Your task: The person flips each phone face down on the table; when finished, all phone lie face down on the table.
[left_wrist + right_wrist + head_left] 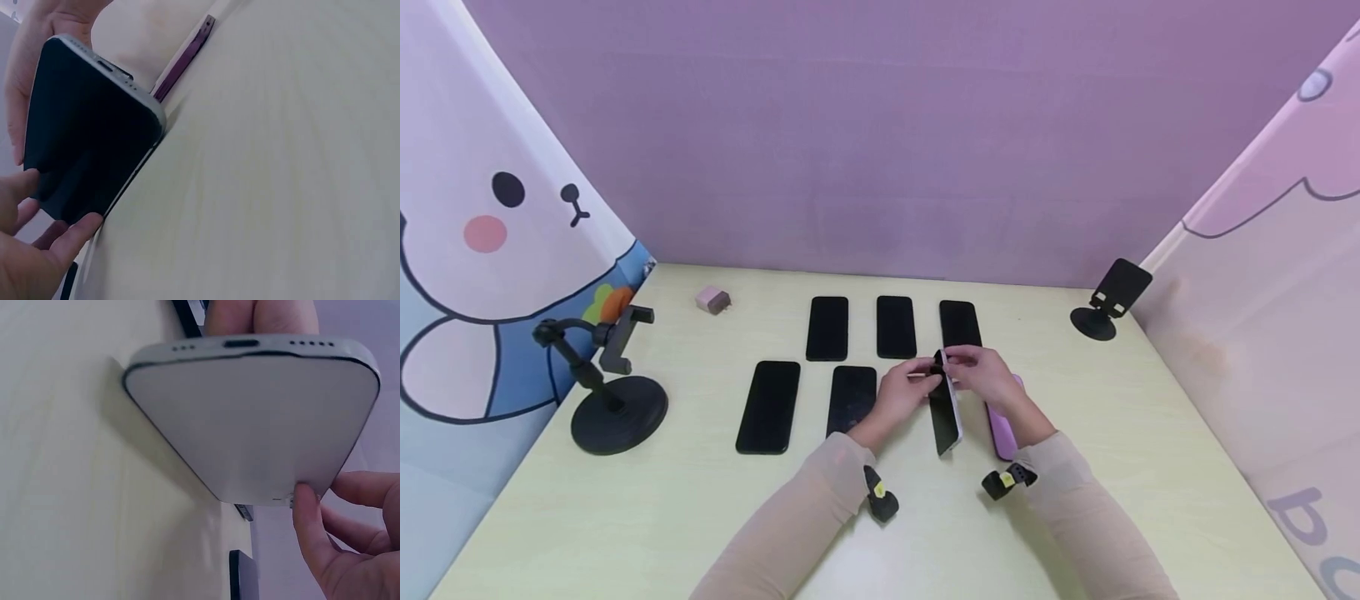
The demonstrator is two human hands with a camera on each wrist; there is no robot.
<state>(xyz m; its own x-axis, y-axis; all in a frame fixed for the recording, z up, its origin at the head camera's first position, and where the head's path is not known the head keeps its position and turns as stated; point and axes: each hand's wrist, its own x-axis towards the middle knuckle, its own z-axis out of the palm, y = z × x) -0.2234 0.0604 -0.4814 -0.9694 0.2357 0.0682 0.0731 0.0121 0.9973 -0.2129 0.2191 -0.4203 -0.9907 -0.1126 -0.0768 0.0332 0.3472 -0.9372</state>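
On a pale tabletop (925, 533), a phone (945, 412) stands tilted between the two hands, right of the middle and well in from the far edge. The left hand (902, 392) grips its far end, fingers and thumb bent against the dark screen and the rim. The right hand (981, 375) pinches the same end from the pale back; its thumb covers most of the camera area there, so the lenses cannot be made out. Whether anything shows on the screen is hard to tell.

Just right of it lies a slim purple object (1002, 433), its middle hidden under the right hand and wrist; what it is remains unclear. Along the far edge lie three dark phones (827, 329), the rightmost partly covered at its near end by the right hand. Nearer the left edge is another dark phone (768, 408), and beside it a partly hidden phone (852, 396) whose near corner disappears behind the left hand.

A pink charger (713, 300) sits near the far left corner, a black stand (619, 414) by the left edge, and a smaller stand (1111, 300) near the far right corner. The near edge is cut off.
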